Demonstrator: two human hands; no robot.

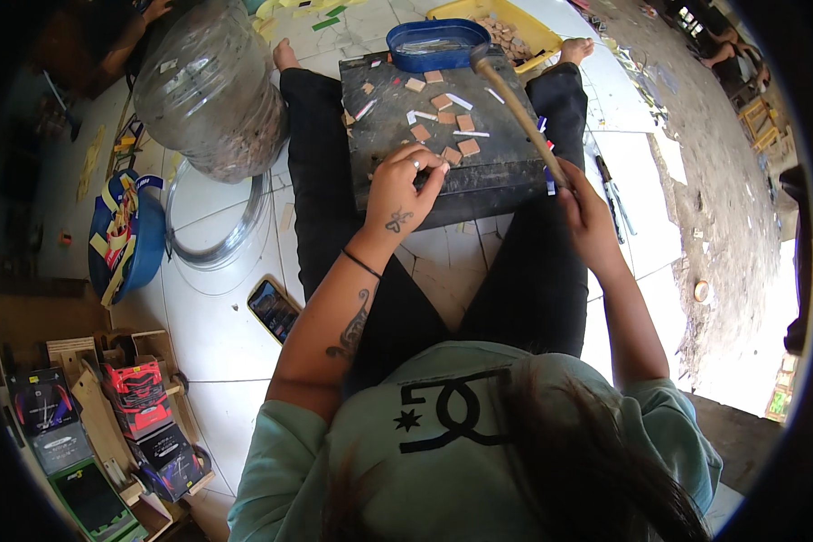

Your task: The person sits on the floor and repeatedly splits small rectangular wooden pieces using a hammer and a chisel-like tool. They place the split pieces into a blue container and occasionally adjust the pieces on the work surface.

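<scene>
My right hand [587, 217] is wrapped round the lower end of a hammer's [526, 116] wooden handle. The hammer is raised at a slant, its metal head up and to the left, near a blue oval tub. Over the near edge of a dark, worn board [370, 90] between my legs, my left hand [399, 188] is closed in a pinch; what sits at its fingertips is too small to make out. Beyond the fingers lie several small square wooden pieces [452, 155] and thin white strips [459, 101], scattered over the board.
The blue tub [438, 61] holds thin strips; a yellow tray [544, 36] behind it holds many wooden pieces. At left are a large clear plastic container [203, 99], a wire coil [210, 253], a blue basin [154, 244] and a phone [273, 312]. Pens [611, 194] lie at right.
</scene>
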